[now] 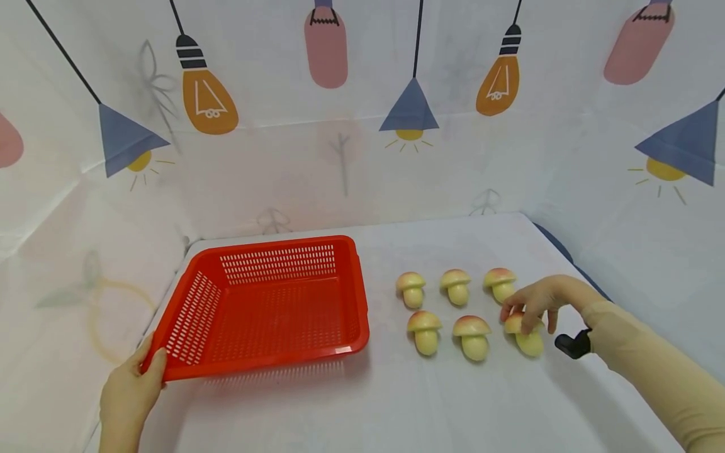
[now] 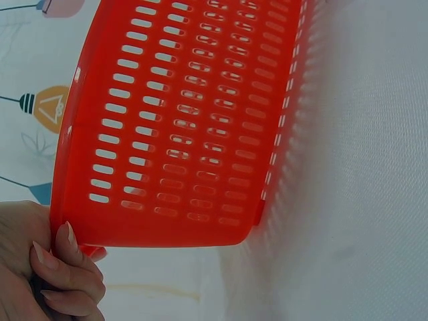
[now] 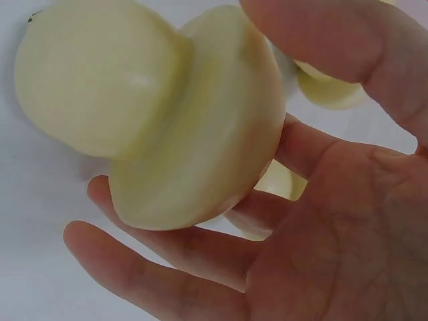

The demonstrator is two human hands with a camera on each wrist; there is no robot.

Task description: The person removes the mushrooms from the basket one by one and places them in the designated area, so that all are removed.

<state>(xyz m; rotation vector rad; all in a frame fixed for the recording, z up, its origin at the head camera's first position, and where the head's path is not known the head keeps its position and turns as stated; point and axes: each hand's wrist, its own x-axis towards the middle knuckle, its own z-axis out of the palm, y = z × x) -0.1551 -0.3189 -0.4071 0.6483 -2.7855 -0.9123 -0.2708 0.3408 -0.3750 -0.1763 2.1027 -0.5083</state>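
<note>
A red plastic basket (image 1: 283, 314) with slotted walls stands on the left of the table. My left hand (image 1: 131, 387) grips its rim at the near left corner; the left wrist view shows that hand (image 2: 50, 267) with curled fingers at the edge of the basket (image 2: 180, 120). To the right, my right hand (image 1: 540, 303) holds a toy mushroom (image 1: 529, 343) by its cap. In the right wrist view, the thumb and fingers of this hand (image 3: 321, 194) lie around the cap of the mushroom (image 3: 200, 127), its pale stem pointing away from the palm.
Several other yellow mushrooms with reddish caps lie in two rows between basket and right hand, among them a front one (image 1: 472, 340) and a back one (image 1: 455, 288). A white cloth (image 1: 362, 421) covers the table. Printed curtains (image 1: 362, 163) hang behind and at both sides.
</note>
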